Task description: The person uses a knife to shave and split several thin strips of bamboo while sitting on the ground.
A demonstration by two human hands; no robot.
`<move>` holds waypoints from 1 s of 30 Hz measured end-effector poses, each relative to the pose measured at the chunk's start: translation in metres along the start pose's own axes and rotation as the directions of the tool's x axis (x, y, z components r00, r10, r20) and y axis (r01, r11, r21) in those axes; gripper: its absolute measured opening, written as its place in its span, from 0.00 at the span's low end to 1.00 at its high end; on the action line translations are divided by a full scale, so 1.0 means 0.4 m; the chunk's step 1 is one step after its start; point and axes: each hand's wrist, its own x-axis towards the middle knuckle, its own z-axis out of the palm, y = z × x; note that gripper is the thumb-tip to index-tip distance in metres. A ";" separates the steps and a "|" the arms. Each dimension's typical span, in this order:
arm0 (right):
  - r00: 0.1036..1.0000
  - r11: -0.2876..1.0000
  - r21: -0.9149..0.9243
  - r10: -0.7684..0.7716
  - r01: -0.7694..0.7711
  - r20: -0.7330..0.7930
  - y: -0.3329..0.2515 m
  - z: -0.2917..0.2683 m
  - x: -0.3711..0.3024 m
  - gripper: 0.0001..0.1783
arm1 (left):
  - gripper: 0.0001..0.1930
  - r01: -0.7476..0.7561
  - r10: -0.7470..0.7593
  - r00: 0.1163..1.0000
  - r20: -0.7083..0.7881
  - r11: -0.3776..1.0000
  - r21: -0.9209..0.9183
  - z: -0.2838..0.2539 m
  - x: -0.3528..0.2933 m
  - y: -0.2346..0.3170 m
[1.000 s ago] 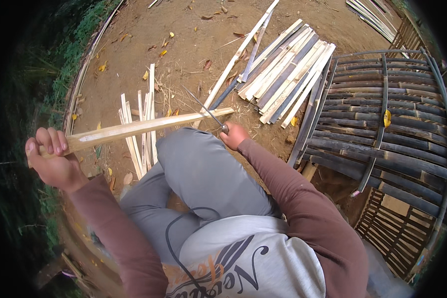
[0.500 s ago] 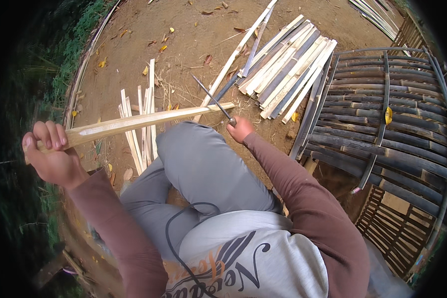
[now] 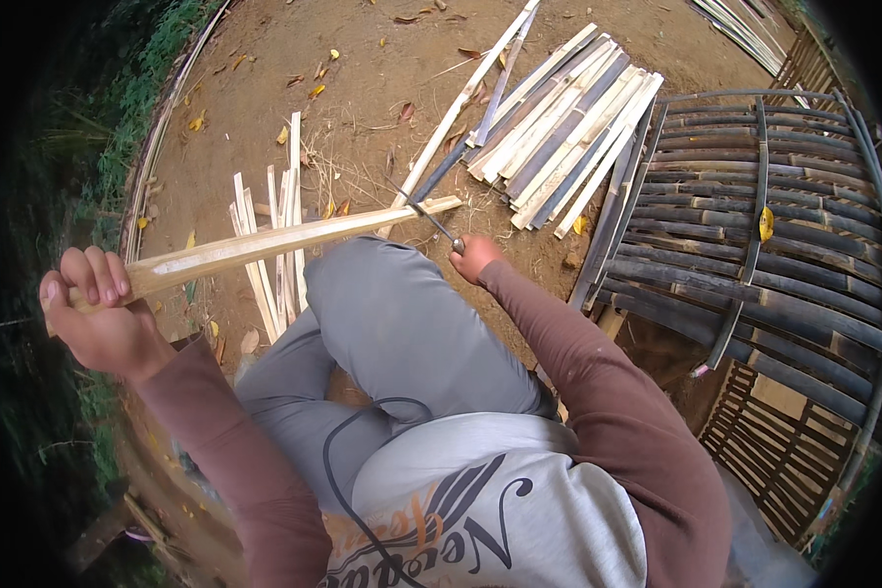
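My left hand (image 3: 103,314) is closed round the near end of a long pale bamboo strip (image 3: 284,237). The strip slants up to the right, passing just above my raised knee. In my right hand (image 3: 478,259) is the handle of a thin-bladed knife (image 3: 439,228), held beyond the knee. Its dark, narrow blade crosses the strip close to the far end and seems to touch it. How deep the edge sits in the bamboo cannot be made out.
Split bamboo slats (image 3: 573,127) lie piled ahead to the right, beside a long pale strip (image 3: 466,108). Several thin strips (image 3: 295,157) lie left of my knee. A dark bamboo slatted rack (image 3: 696,284) stands at the right. Greenery (image 3: 152,118) borders the left.
The knife blade has tilted, showing shorter, with its tip closer to the strip. My left hand and the strip have barely shifted.
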 end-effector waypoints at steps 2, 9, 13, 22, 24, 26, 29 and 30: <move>0.997 0.997 0.065 0.053 -0.050 -0.051 0.003 0.009 -0.007 0.19 | 0.12 0.000 0.001 1.000 -0.023 1.000 0.016 0.004 0.000 0.001; 0.988 0.994 0.075 0.093 -0.084 -0.124 0.069 0.016 0.042 0.18 | 0.13 0.011 -0.011 0.999 -0.032 1.000 -0.002 0.039 0.002 -0.008; 0.997 0.998 0.027 0.050 -0.048 -0.063 0.072 0.014 0.011 0.18 | 0.12 0.002 -0.001 0.998 -0.062 1.000 0.022 0.052 -0.011 0.004; 0.969 0.970 -0.017 0.243 -0.244 -0.051 0.067 0.021 0.017 0.17 | 0.11 0.012 -0.011 0.999 -0.043 1.000 0.029 0.050 0.001 0.002; 0.986 0.988 0.001 0.157 -0.157 -0.058 0.092 0.021 -0.007 0.18 | 0.11 0.015 -0.013 0.998 -0.054 0.999 0.029 0.049 0.001 -0.004; 0.988 0.988 -0.038 0.151 -0.153 -0.038 0.123 0.030 -0.017 0.19 | 0.11 0.021 -0.018 0.997 -0.080 0.999 0.039 0.054 -0.003 -0.011; 0.977 0.974 -0.076 0.215 -0.215 -0.010 0.193 0.065 0.046 0.19 | 0.11 0.031 -0.031 0.999 -0.011 1.000 0.005 0.034 0.023 0.000; 0.980 0.981 0.007 0.192 -0.192 -0.047 0.173 0.064 0.044 0.19 | 0.11 0.031 -0.031 0.999 -0.017 1.000 0.005 0.023 0.022 0.002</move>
